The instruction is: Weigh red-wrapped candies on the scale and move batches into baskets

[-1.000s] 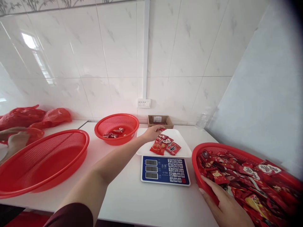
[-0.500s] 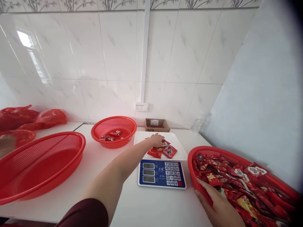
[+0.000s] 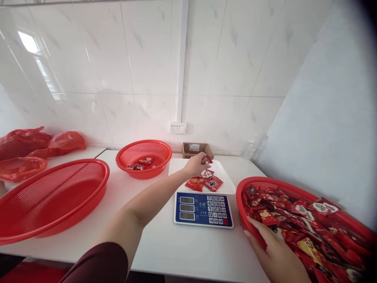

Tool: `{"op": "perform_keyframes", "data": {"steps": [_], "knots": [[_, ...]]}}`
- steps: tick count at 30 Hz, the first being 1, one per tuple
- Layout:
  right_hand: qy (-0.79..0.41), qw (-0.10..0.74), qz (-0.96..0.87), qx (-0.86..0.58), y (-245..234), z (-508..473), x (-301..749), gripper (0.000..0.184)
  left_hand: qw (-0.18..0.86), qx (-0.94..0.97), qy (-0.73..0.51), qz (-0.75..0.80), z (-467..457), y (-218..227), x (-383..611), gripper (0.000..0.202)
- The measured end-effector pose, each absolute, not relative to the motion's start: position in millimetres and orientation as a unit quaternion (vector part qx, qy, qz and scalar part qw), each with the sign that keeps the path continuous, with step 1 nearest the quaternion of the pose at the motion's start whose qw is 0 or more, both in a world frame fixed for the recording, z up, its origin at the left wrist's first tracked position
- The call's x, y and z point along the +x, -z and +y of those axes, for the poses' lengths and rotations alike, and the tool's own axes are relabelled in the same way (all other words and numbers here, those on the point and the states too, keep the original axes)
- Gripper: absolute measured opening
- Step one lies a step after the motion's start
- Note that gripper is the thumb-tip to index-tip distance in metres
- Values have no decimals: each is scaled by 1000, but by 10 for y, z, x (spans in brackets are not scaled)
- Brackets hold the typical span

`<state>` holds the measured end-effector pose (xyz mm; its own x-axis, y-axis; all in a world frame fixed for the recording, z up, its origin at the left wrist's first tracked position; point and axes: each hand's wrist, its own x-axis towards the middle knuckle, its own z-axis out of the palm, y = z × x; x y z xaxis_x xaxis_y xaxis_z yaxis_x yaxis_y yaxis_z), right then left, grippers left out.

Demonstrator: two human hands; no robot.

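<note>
My left hand is above the white pan of a digital scale, its fingers pinching a small red packet. Below it, several red snack packets with white and black print lie on the pan. At the right, my right hand grips the near rim of a red plastic basket, its thumb and fingers on either side of the edge. Many small red wrapped packets fill this basket.
A round red basket with a few packets stands left of the scale. Nearer left is a large red basket. Red plastic bags lie at the far left. Behind the scale is a cardboard box, with a clear plastic container beside it.
My left hand has risen off the packets on the pan, with one packet now in its fingers. The right hand keeps its place on the basket rim. The view has tilted slightly down.
</note>
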<state>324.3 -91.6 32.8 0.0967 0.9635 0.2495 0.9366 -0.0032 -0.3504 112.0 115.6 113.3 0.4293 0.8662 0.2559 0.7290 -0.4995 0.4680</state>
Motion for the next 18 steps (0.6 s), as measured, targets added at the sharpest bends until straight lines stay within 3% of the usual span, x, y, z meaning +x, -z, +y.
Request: {"op": "perform_keyframes", "data": {"steps": [4, 7, 12, 18], "knots": [[5, 287, -677, -678, -314, -929, 3252, 46, 198, 854, -252, 409, 361, -1024, 1010, 28], [-8, 345, -705, -619, -350, -1008, 3157, 40, 248, 903, -235, 259, -323, -785, 945, 23], [-205, 252, -774, -543, -438, -1176, 2780, 30, 315, 869, -208, 320, -919, -482, 906, 37], [-295, 226, -757, -537, -347, -1179, 2558, 39, 421, 812, -196, 353, -916, -395, 842, 52]]}}
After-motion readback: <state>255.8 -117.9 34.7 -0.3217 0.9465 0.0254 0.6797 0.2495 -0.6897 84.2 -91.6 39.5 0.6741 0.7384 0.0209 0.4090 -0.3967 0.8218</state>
